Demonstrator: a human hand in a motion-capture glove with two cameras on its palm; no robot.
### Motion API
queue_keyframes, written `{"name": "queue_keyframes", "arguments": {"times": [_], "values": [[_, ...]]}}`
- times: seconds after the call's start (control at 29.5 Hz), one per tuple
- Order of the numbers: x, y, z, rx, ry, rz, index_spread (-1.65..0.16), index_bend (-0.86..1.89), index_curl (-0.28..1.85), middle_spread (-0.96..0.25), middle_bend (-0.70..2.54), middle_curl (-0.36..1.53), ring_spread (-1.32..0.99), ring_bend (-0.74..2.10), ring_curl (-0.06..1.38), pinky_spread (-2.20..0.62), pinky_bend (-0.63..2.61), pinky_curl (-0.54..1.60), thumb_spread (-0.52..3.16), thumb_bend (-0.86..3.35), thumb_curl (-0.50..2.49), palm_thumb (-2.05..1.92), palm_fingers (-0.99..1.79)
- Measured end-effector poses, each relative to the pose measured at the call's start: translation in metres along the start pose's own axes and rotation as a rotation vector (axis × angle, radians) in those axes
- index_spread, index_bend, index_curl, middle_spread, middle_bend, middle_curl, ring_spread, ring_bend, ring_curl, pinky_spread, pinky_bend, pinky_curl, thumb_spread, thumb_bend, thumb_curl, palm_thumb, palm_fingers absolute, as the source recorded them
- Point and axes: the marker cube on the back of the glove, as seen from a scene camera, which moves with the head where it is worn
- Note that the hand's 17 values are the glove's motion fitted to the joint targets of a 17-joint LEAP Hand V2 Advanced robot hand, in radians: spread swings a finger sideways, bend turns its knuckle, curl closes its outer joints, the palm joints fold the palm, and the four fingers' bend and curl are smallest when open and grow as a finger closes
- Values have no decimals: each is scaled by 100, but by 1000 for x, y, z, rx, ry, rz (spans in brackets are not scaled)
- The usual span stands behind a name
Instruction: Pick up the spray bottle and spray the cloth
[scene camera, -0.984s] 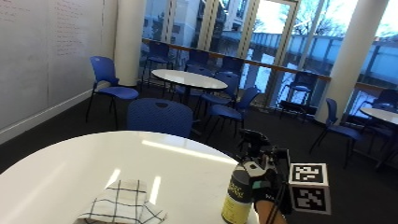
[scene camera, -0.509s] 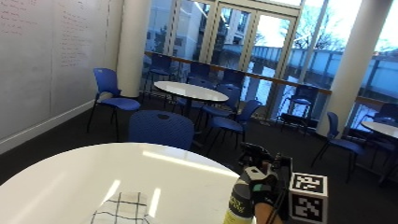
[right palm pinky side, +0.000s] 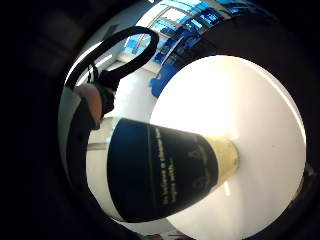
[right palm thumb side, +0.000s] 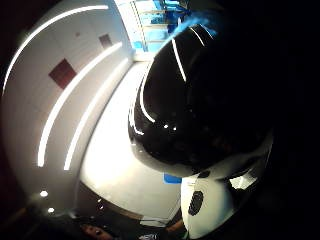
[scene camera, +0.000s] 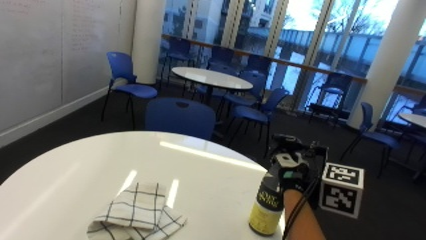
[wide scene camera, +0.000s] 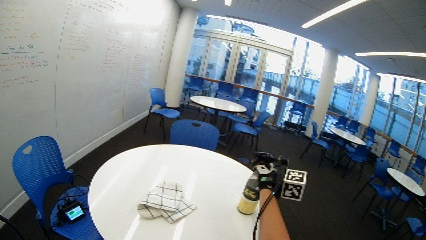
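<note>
The spray bottle (scene camera: 267, 210), yellow with a black label, is upright at the right edge of the round white table (scene camera: 120, 165). My gloved right hand (scene camera: 293, 167) wraps round its neck and sprayer head from the right. The label (right palm pinky side: 165, 170) fills the little finger side palm view, with the table (right palm pinky side: 240, 110) behind it. A glossy black part of the bottle (right palm thumb side: 200, 100) fills the thumb side view. A folded white cloth (scene camera: 136, 217) with dark check lines lies on the table, left of the bottle. In the wide view the bottle (wide scene camera: 249, 197), cloth (wide scene camera: 165, 201) and hand (wide scene camera: 266, 172) stand the same way.
A blue chair (scene camera: 180, 117) stands at the table's far side and another blue chair (wide scene camera: 46, 175) at its left. More tables and chairs (scene camera: 213, 80) fill the room behind. A whiteboard wall (scene camera: 53, 55) runs along the left.
The outside camera has shifted, so the whole picture moved. My hand stays at the top of the bottle at the table's right edge. The cloth lies where it was.
</note>
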Motion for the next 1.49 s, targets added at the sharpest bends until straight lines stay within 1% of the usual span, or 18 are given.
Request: {"name": "queue_keyframes", "arguments": {"times": [0.2,0.31,0.44,0.68,0.85,1.26,1.49], "values": [[-126,-44,-17,251,5,-284,-29,28,45,-23,52,48,-21,50,41,-13,30,28,64,-4,56,92,137],[-184,-50,-21,308,-3,-385,-29,27,46,-24,53,49,-23,51,41,-19,36,31,60,-3,58,92,140],[-243,-45,-21,352,-22,-460,-30,28,47,-25,55,50,-25,53,42,-24,39,33,57,-3,60,91,141],[-299,-32,-14,380,-51,-541,-31,29,49,-26,56,51,-26,56,44,-28,43,36,53,-3,63,91,140],[-311,-22,-8,381,-71,-563,-31,30,51,-26,58,51,-26,58,44,-29,43,36,52,-3,65,91,140],[-267,-26,2,368,-26,-513,-31,32,53,-26,59,52,-27,59,45,-30,45,37,50,-3,69,90,139],[-260,-31,8,324,-24,-531,-32,32,54,-26,60,52,-27,60,45,-30,45,38,50,-3,71,90,138]]}}
